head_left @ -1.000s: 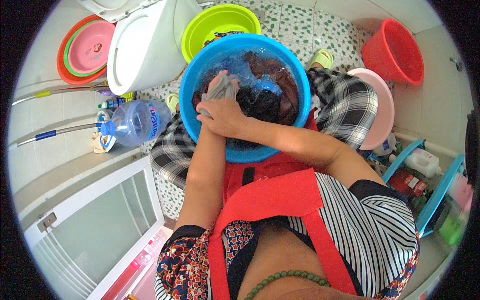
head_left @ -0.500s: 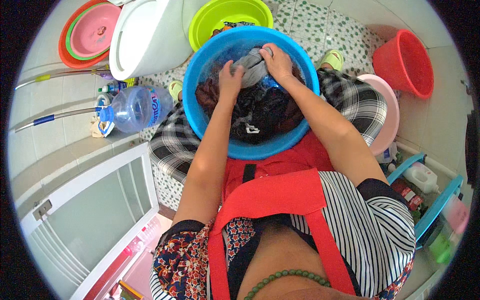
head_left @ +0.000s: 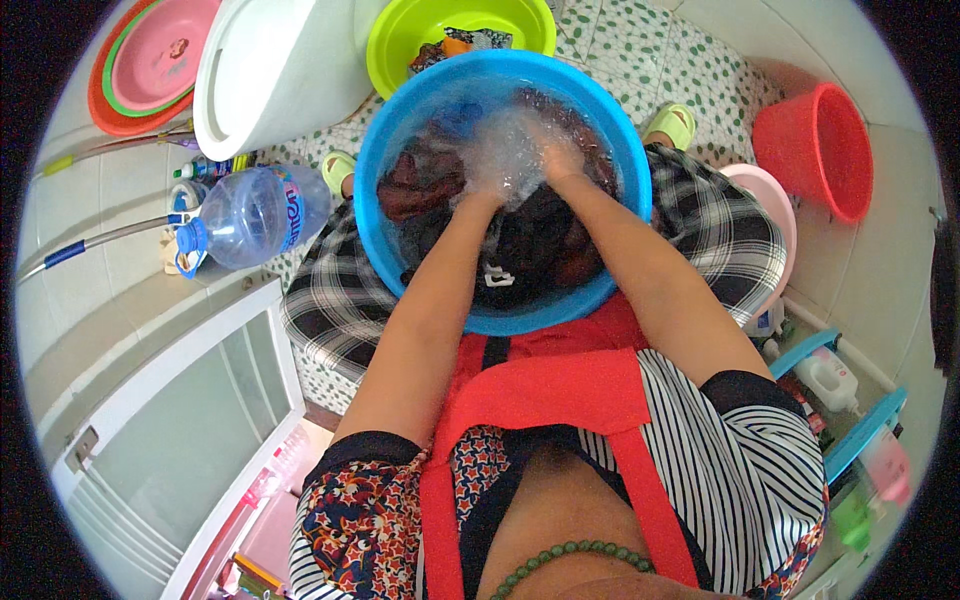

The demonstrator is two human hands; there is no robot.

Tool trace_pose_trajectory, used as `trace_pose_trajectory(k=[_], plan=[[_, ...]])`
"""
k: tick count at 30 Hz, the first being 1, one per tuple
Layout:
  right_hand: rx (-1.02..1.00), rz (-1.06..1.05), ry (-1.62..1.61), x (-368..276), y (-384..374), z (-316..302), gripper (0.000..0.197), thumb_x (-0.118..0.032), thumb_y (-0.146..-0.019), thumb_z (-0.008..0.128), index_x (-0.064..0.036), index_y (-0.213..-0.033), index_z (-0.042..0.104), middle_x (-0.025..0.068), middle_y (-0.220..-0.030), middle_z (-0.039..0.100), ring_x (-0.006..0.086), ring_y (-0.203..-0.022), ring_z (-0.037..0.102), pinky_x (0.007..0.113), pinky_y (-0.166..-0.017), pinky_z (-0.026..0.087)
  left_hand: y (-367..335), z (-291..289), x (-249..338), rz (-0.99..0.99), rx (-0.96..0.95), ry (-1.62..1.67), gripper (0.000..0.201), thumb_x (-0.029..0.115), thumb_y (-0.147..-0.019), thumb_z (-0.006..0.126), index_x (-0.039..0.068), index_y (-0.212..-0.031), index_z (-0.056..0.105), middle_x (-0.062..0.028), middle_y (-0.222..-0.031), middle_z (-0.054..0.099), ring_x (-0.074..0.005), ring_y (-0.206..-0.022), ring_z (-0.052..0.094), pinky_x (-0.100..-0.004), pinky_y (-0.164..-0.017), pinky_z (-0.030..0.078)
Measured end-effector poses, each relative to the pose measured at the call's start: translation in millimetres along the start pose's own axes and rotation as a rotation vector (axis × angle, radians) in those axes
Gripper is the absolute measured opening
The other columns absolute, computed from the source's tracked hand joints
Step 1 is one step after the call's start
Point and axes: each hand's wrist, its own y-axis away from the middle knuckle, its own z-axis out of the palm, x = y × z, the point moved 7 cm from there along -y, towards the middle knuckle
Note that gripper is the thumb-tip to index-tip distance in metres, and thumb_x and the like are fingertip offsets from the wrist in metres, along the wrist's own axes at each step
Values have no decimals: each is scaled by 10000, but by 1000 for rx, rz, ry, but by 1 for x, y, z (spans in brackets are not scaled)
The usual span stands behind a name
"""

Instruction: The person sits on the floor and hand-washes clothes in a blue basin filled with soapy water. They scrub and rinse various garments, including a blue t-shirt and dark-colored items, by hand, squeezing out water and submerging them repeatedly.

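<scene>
A blue basin (head_left: 640, 230) stands between my knees, filled with water and dark laundry. Both my hands reach into the water near its middle. My left hand (head_left: 488, 183) is sunk past the knuckles, and my right hand (head_left: 560, 158) is beside it on the right. Splashing and bubbles hide the fingers of both, so what they grip does not show. A greyish patch in the churned water (head_left: 508, 145) lies between them. Around my wrists are black clothes (head_left: 530, 240) with a white label, and a dark red garment (head_left: 415, 182) soaks to the left.
A lime-green basin (head_left: 385, 50) with clothes stands behind the blue one, beside a white toilet (head_left: 290, 70). Left are a large clear bottle (head_left: 245, 220) and stacked basins (head_left: 150, 60). Right are a red bucket (head_left: 800, 145), a pink basin (head_left: 790, 210) and a blue rack (head_left: 870, 430) with bottles.
Both hands have gone down into the water with the grey cloth that was held above the surface. Water now splashes around them, and the cloth is mostly hidden.
</scene>
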Motion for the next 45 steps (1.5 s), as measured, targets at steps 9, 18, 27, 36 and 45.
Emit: trace_pose_trajectory(k=[9,18,27,36,45], plan=[[-221,12,204,-56,-1,-59,319,-236,-835,527,-139,-1134,582,169,-1028,635,355,-929,617,462,-822,495,41,-16,-14,-166,206,440,457,252,-861,537,32,-1259,491,-187,-1374,398,-322,-1244,410,-405,-1025,323],[-316,-509,-227,-211,47,-167,276,-226,-776,643,-99,-1022,645,146,-949,656,299,-885,630,367,-783,487,112,-45,-1,-356,89,2036,330,207,-932,461,59,-1226,490,-153,-1179,559,-268,-1085,546,-463,-912,440],[-518,550,-1497,-118,52,-97,406,-459,-895,527,-89,-1050,588,95,-1022,615,226,-935,590,442,-828,479,131,-87,59,196,78,1715,314,7,-792,477,-50,-1087,570,-117,-1053,610,-227,-972,590,-343,-888,456],[-111,155,-1210,-133,47,-113,189,-220,-817,664,-39,-868,642,76,-827,659,181,-751,625,311,-681,497,149,-71,26,-431,362,1976,563,520,-866,500,122,-1261,456,-112,-1187,554,-293,-1035,550,-555,-925,367],[263,-357,-558,-191,74,-168,213,-250,-733,696,-57,-788,625,107,-826,622,256,-794,616,341,-709,473,131,-87,45,8,217,2145,248,254,-915,516,39,-1025,574,-90,-1017,612,-210,-943,589,-360,-795,491]])
